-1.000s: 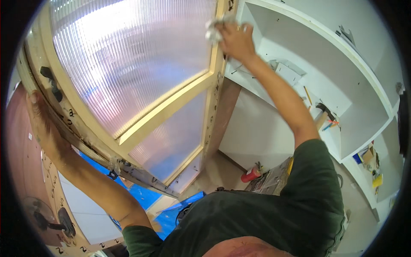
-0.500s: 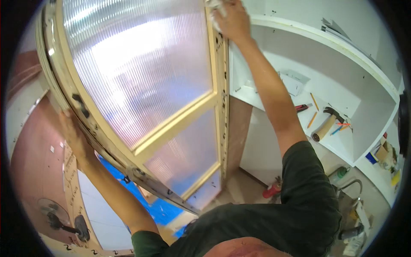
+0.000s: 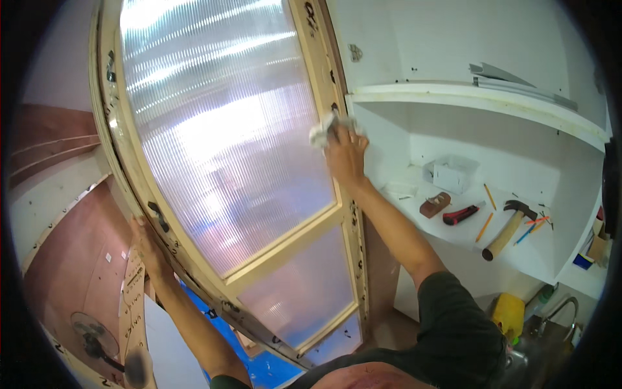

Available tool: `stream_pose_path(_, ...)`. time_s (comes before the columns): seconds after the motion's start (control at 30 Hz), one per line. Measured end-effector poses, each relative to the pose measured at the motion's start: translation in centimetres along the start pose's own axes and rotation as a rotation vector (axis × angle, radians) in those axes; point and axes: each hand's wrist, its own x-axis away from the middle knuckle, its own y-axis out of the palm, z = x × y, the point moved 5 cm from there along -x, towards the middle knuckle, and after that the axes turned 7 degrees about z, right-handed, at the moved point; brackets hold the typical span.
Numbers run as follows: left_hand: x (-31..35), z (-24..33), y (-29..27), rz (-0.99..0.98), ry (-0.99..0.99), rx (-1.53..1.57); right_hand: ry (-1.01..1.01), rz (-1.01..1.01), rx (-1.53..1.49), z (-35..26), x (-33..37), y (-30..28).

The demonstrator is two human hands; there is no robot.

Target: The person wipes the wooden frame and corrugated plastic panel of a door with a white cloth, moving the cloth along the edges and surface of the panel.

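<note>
My right hand (image 3: 348, 155) is closed on a crumpled white cloth (image 3: 319, 134), pressed to the right edge of a tall pale yellow wooden frame (image 3: 282, 249). Ribbed translucent panels (image 3: 240, 149) fill this frame, with bright light reflected in them. My left hand (image 3: 149, 249) lies against the frame's left outer edge, its fingers stretched out along the wood and nothing visible held in it. Dark smudges and marks run down both side rails.
To the right, a white shelf unit (image 3: 447, 97) holds a claw hammer (image 3: 502, 236), a red utility knife (image 3: 461, 214), a small brown wooden plane (image 3: 435, 205), pencils and a clear plastic box (image 3: 451, 174). A yellow jug (image 3: 508, 316) stands by a sink tap (image 3: 562, 310). A fan (image 3: 94, 337) is lower left.
My right hand has come down the frame's right edge with the cloth, closer to the crossbar. My left hand stays at the left edge. The whole view has shifted, showing more of the shelves.
</note>
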Motion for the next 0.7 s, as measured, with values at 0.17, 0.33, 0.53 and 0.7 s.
stream_pose_path(0.17,0.6,0.6,-0.3,0.042,0.01,0.001,0.001,0.09,0.058,-0.3,-19.2,2.0)
stream_pose_path(0.33,0.8,0.6,0.9,0.006,0.004,0.027,0.072,0.155,0.007,-0.2,-33.8,1.9)
stream_pose_path(0.53,1.3,1.5,0.1,0.047,-0.029,0.017,0.017,0.263,-0.076,-0.5,-27.4,3.5)
stream_pose_path(0.7,0.9,0.2,0.1,0.051,0.029,0.075,0.047,0.189,-0.126,0.8,-24.6,4.6)
